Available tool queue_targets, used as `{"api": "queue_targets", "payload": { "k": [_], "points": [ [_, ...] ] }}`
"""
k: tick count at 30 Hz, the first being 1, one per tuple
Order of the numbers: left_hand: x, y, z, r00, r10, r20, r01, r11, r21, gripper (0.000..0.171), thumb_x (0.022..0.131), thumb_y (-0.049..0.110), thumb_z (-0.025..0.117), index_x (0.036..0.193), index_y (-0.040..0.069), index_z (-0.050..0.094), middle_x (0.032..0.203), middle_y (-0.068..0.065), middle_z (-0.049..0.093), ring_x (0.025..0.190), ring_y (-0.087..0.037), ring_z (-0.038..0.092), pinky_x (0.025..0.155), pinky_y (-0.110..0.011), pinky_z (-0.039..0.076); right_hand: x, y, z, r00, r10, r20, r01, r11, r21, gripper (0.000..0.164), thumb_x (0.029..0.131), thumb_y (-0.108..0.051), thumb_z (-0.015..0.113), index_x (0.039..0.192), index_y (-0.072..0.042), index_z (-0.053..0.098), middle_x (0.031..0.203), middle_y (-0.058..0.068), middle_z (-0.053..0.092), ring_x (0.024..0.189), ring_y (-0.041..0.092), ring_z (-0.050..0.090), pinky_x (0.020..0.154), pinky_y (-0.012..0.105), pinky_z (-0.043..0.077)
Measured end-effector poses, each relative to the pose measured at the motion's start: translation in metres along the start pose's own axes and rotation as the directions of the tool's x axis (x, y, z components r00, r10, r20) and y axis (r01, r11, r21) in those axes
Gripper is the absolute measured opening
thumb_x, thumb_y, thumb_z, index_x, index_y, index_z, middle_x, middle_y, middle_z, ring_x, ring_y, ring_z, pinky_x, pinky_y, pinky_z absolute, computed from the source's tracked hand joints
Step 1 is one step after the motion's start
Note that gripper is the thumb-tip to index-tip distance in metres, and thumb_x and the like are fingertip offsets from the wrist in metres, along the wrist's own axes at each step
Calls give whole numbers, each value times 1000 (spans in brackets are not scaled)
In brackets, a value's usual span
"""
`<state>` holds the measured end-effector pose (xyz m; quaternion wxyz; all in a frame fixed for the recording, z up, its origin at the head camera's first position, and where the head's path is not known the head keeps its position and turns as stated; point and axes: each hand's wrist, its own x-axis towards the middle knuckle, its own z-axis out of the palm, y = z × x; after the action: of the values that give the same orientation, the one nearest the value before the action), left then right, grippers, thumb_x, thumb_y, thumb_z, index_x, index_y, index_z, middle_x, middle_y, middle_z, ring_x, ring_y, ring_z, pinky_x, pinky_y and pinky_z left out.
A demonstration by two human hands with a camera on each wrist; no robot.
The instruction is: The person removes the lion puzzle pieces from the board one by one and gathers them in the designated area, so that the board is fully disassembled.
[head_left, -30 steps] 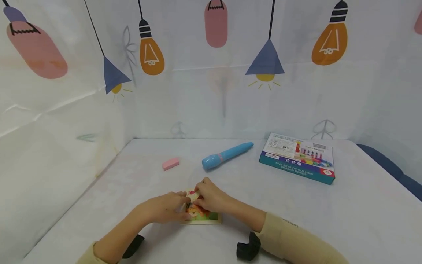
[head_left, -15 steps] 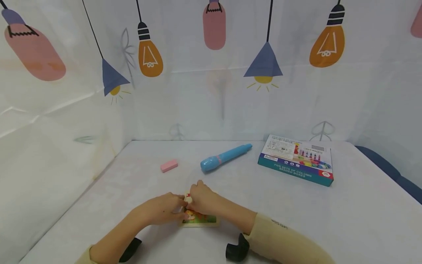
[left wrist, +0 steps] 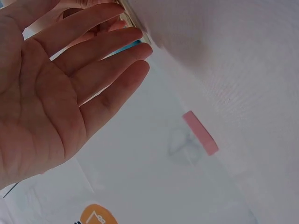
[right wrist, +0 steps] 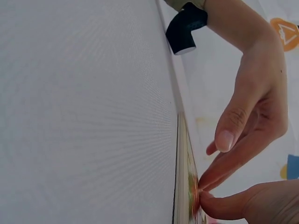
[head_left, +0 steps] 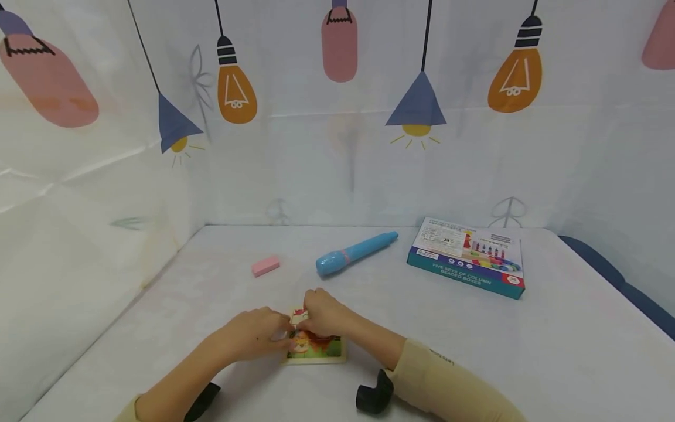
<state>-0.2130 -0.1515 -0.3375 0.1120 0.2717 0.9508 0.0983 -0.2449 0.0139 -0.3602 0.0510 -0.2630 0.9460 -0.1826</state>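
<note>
A small wooden picture puzzle (head_left: 324, 354) with an orange animal on green lies flat on the white table. At its left edge is my left hand (head_left: 255, 334), its fingers loosely extended; the left wrist view shows the open palm (left wrist: 42, 102) and spread fingers. In the right wrist view a left fingertip meets the picture's surface. My right hand (head_left: 328, 315) bends over the upper part of the board, and its thumb (right wrist: 217, 205) rests on the picture close to that left fingertip. The right fingers hide much of the picture, and I cannot tell whether they pinch a piece.
Behind the hands lie a pink eraser-like block (head_left: 266, 266) and a blue toy microphone (head_left: 355, 254). A boxed bead set (head_left: 466, 258) sits at the back right. Black curved wrist attachments (head_left: 375, 394) hang under the forearms. A printed white curtain (head_left: 316, 164) closes off the back.
My right hand has shifted left across the puzzle toward my left hand, covering more of its upper part. My left hand stays at the left edge. The head view has shifted slightly.
</note>
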Motion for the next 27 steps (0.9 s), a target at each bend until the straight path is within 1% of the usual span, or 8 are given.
{"api": "queue_targets", "payload": {
  "k": [4,7,11,14,18,21,23,27],
  "points": [
    [-2,2,-1,1000,4,7,-4,1000,0,36,80,42,67,99,12,71,93,3,66,76,-12,53,68,-36,49,3,2,3,1000,2,-27,0,999,40,30,78,-25,75,88,-5,54,77,0,50,73,10,45,68,22,42],
    [-3,3,-2,1000,7,17,-7,1000,-5,37,80,41,67,100,11,70,94,2,66,75,-12,51,68,-36,48,4,3,3,999,17,-32,-14,996,87,31,77,-24,75,89,-5,54,76,0,51,71,10,45,65,21,42],
    [-3,2,-3,999,48,20,-48,999,-6,36,82,40,66,100,9,70,94,2,65,73,-9,51,66,-33,48,4,4,2,999,29,-28,-26,993,117,31,76,-24,76,89,-5,55,75,-1,50,67,9,44,62,21,41],
    [-3,1,-2,996,82,21,-81,997,-12,35,83,39,65,99,9,70,92,4,65,70,-7,50,63,-30,47,4,5,2,999,24,-37,-19,992,128,31,75,-23,77,88,-5,55,73,-1,50,66,9,44,60,20,41],
    [-3,0,-2,995,98,30,-98,995,-13,34,83,38,65,100,8,70,89,5,64,68,-7,48,63,-27,46,4,5,2,998,43,-51,-33,982,187,29,74,-20,78,85,-8,54,73,-3,50,65,9,45,57,20,41],
    [-3,0,-3,994,106,29,-106,994,-3,35,83,38,66,100,8,70,88,6,63,69,-7,48,64,-27,46,6,6,2,998,25,-64,-11,978,207,26,74,-17,77,82,-9,54,71,-4,50,64,7,45,56,19,40],
    [-3,0,-3,993,117,28,-117,993,3,35,83,38,65,100,8,70,85,7,62,68,-7,47,63,-26,44,6,7,2,997,-10,-78,26,979,204,25,74,-15,77,80,-9,54,71,-4,50,64,7,45,55,18,40],
    [-3,2,-3,994,105,37,-105,994,3,34,83,38,65,100,8,69,80,10,58,66,-8,46,60,-25,41,5,8,0,994,-53,-100,75,970,231,21,76,-11,75,81,-10,55,73,-4,50,66,7,46,57,18,41]
  ]
}}
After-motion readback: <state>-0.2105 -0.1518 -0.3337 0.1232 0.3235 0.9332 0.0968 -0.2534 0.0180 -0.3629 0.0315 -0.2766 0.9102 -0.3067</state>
